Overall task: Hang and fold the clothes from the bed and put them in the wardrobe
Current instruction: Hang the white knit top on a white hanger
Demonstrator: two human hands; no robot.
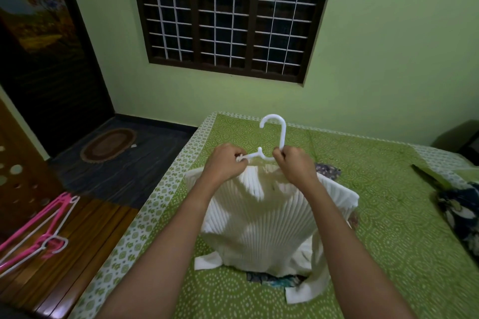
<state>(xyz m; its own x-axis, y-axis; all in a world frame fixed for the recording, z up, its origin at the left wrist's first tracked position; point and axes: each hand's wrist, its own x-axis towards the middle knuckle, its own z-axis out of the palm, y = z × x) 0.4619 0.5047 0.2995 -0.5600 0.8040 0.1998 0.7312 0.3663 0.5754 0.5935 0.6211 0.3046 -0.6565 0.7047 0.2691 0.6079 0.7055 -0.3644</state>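
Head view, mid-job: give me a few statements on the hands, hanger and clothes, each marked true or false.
1. The left hand and right hand both grip the white hanger. True.
2. The cream sweater lies folded flat on the bed. False: it hangs from the white hanger, with its lower end reaching the bed.
3. Spare hangers lie on the wooden surface at the left. True.
4. The dark floral garment is in the left hand. False: it lies on the bed at the right, and neither hand touches it.
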